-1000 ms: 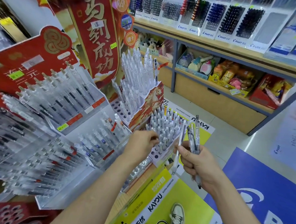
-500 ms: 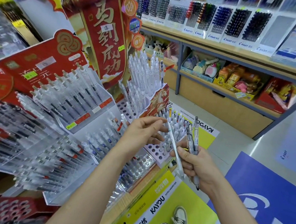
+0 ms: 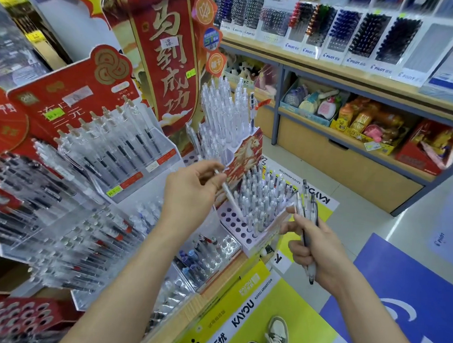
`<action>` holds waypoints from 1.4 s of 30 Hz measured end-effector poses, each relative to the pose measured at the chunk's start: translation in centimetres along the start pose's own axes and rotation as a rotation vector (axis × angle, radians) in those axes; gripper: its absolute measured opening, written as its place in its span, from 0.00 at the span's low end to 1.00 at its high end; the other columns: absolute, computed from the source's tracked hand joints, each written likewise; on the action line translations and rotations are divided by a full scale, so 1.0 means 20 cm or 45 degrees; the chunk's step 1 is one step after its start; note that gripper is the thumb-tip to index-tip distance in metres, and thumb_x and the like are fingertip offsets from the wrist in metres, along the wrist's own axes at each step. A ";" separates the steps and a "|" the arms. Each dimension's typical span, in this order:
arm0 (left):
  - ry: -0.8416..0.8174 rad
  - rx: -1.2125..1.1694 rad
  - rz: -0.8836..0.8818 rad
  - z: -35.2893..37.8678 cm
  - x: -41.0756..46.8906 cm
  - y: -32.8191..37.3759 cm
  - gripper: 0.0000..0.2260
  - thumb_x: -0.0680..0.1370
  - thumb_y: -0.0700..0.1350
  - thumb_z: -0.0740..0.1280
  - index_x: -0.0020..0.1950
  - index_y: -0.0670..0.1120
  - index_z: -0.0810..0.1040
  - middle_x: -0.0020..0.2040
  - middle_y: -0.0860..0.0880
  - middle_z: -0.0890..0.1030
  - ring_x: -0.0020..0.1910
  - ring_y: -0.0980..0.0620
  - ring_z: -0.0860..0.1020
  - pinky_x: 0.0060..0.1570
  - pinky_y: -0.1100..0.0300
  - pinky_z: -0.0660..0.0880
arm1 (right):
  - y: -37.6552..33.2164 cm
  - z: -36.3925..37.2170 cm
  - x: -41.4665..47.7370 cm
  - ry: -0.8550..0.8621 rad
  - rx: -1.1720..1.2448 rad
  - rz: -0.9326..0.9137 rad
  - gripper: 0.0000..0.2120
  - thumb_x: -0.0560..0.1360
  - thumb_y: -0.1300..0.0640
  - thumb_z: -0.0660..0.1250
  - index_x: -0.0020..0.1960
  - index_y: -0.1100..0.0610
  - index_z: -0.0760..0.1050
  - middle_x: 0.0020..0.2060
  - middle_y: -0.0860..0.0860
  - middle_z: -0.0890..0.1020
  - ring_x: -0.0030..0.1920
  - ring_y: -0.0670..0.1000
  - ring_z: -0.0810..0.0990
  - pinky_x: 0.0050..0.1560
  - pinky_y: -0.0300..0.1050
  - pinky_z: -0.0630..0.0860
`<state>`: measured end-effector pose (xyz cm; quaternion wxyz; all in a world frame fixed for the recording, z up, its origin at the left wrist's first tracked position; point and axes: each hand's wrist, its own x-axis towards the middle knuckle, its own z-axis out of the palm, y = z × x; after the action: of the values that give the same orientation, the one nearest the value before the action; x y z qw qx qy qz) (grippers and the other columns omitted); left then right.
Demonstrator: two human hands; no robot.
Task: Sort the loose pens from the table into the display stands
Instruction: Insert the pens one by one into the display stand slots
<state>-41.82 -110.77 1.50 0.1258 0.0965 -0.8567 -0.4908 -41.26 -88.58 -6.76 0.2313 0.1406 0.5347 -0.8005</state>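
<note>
In the head view, a white pen (image 3: 229, 195) is pinched by its upper end between the thumb and fingertips of the left hand (image 3: 190, 198). The barrel slants down and to the right towards the vacant holes of the perforated stand (image 3: 257, 247). The tip is seen just over those holes; whether it has entered 1 of them cannot be told. The right half of the stand is filled with standing pens (image 3: 260, 199). A bundle of pens (image 3: 307, 204) is clasped in the curled fingers of the right hand (image 3: 318, 254), just beside the stand's right edge; their count cannot be read with certainty.

The step in hand is judged to be the seating of 1 pen. It would be done best if the barrel were brought upright before being lowered, since a slanted tip is likely to catch on a hole's rim. 1 vacant hole next to the filled rows should be chosen, and the neighbouring pens should not be brushed. The stand looks light, so only gentle downward pressure is advised. The bundle is best kept clear of the stand until the pen is released.
</note>
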 end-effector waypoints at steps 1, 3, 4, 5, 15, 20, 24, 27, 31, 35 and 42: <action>-0.019 0.090 0.009 0.02 -0.01 -0.02 0.06 0.76 0.40 0.70 0.50 0.49 0.83 0.39 0.54 0.82 0.36 0.59 0.80 0.36 0.66 0.78 | 0.00 -0.01 0.00 0.004 -0.004 0.002 0.10 0.82 0.58 0.58 0.57 0.56 0.77 0.34 0.53 0.78 0.24 0.47 0.58 0.24 0.38 0.52; -0.081 0.244 0.026 0.08 -0.02 -0.08 0.07 0.77 0.42 0.70 0.53 0.48 0.83 0.38 0.54 0.81 0.35 0.52 0.79 0.35 0.59 0.79 | 0.01 -0.01 0.00 -0.002 -0.017 0.011 0.11 0.82 0.57 0.59 0.56 0.60 0.78 0.34 0.53 0.76 0.25 0.47 0.59 0.24 0.39 0.54; -0.105 0.309 0.046 0.11 -0.02 -0.10 0.07 0.77 0.42 0.69 0.54 0.48 0.83 0.37 0.54 0.81 0.33 0.51 0.79 0.34 0.60 0.78 | 0.01 -0.01 0.00 -0.008 -0.024 0.016 0.11 0.82 0.57 0.59 0.56 0.61 0.78 0.34 0.53 0.75 0.26 0.47 0.60 0.24 0.39 0.54; -0.115 0.358 0.067 0.13 -0.02 -0.12 0.07 0.78 0.43 0.69 0.54 0.48 0.83 0.37 0.52 0.81 0.32 0.51 0.78 0.33 0.61 0.76 | 0.02 -0.01 0.00 -0.017 -0.037 0.018 0.12 0.82 0.57 0.59 0.56 0.62 0.78 0.33 0.53 0.74 0.26 0.48 0.60 0.24 0.39 0.55; -0.266 0.527 0.078 0.25 0.00 -0.27 0.11 0.78 0.43 0.69 0.60 0.45 0.81 0.51 0.47 0.84 0.41 0.54 0.80 0.49 0.59 0.78 | 0.01 -0.02 -0.03 -0.091 -0.186 0.036 0.13 0.81 0.50 0.60 0.60 0.52 0.79 0.32 0.54 0.73 0.26 0.49 0.61 0.27 0.41 0.59; -0.407 0.595 0.062 0.28 -0.01 -0.32 0.12 0.79 0.41 0.67 0.61 0.45 0.81 0.58 0.48 0.82 0.53 0.53 0.80 0.57 0.62 0.74 | 0.02 -0.02 -0.01 -0.078 -0.087 0.093 0.12 0.81 0.58 0.60 0.59 0.58 0.79 0.31 0.53 0.72 0.24 0.46 0.59 0.24 0.38 0.53; -0.479 0.677 0.121 0.31 0.00 -0.33 0.16 0.79 0.34 0.63 0.64 0.46 0.79 0.60 0.48 0.81 0.59 0.52 0.78 0.61 0.60 0.73 | 0.01 -0.01 -0.01 -0.102 -0.107 0.045 0.04 0.81 0.63 0.59 0.55 0.60 0.70 0.32 0.55 0.75 0.23 0.46 0.60 0.21 0.36 0.56; -0.502 0.769 0.212 0.33 0.01 -0.34 0.10 0.80 0.38 0.63 0.59 0.46 0.80 0.51 0.47 0.84 0.51 0.49 0.81 0.51 0.53 0.78 | 0.01 0.00 -0.02 -0.108 -0.115 -0.009 0.03 0.81 0.64 0.59 0.53 0.58 0.70 0.33 0.55 0.76 0.24 0.48 0.61 0.23 0.37 0.57; -0.476 0.823 0.333 0.33 0.01 -0.36 0.07 0.80 0.44 0.64 0.50 0.44 0.80 0.42 0.48 0.83 0.42 0.49 0.80 0.44 0.52 0.77 | 0.02 0.02 -0.02 -0.113 -0.077 -0.034 0.02 0.79 0.65 0.62 0.49 0.59 0.70 0.32 0.54 0.77 0.25 0.48 0.63 0.23 0.37 0.58; -0.478 0.725 0.240 0.33 0.02 -0.34 0.07 0.79 0.44 0.66 0.52 0.45 0.82 0.47 0.50 0.84 0.46 0.52 0.80 0.49 0.59 0.75 | 0.02 0.03 -0.02 -0.127 -0.102 -0.032 0.04 0.77 0.62 0.65 0.49 0.61 0.71 0.34 0.54 0.77 0.25 0.47 0.67 0.22 0.36 0.60; -0.478 0.645 0.056 0.28 0.02 -0.25 0.11 0.80 0.41 0.64 0.60 0.48 0.81 0.54 0.52 0.83 0.52 0.53 0.80 0.55 0.61 0.74 | 0.01 0.07 -0.05 -0.220 -0.196 -0.052 0.23 0.74 0.53 0.65 0.57 0.73 0.71 0.32 0.55 0.78 0.24 0.49 0.68 0.23 0.37 0.61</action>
<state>-43.70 -108.87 -5.46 -0.0517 0.0139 -0.9618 -0.2683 -40.28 -89.62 -5.88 0.2704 0.0420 0.5754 -0.7707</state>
